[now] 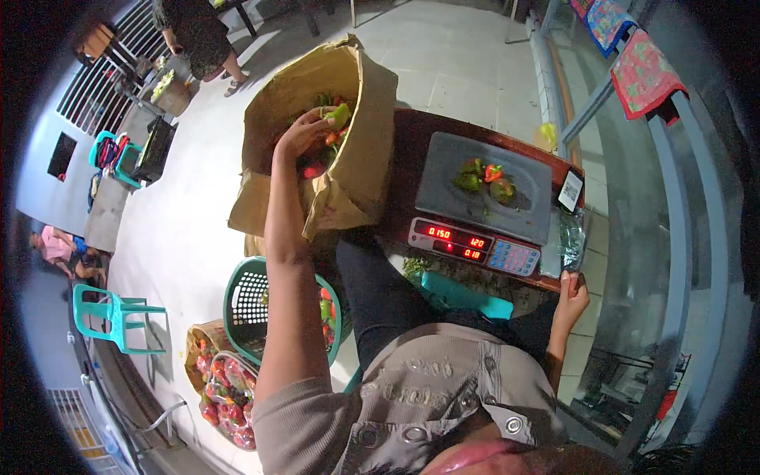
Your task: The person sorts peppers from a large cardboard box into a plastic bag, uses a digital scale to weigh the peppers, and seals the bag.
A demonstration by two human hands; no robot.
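My left hand [306, 133] reaches into a large brown paper sack [377, 136] and holds a light green bell pepper [338, 117] above red and green peppers. On a low dark red table stands a digital scale [448, 240] with lit red digits. Its grey platform [436, 178] carries several green peppers [469, 181] and a small red one [492, 173]. At the table's right corner, the fingertips of my right hand [571, 297] touch the lower end of clear plastic packaging [572, 240]; whether they grip it is unclear.
A green plastic basket [237, 335] with peppers stands by my left leg, beside bagged red peppers [231, 404]. A phone-like card [570, 191] bearing a printed code lies on the table. Metal railing [677, 237] runs along the right. A teal chair [113, 314] and people are farther left.
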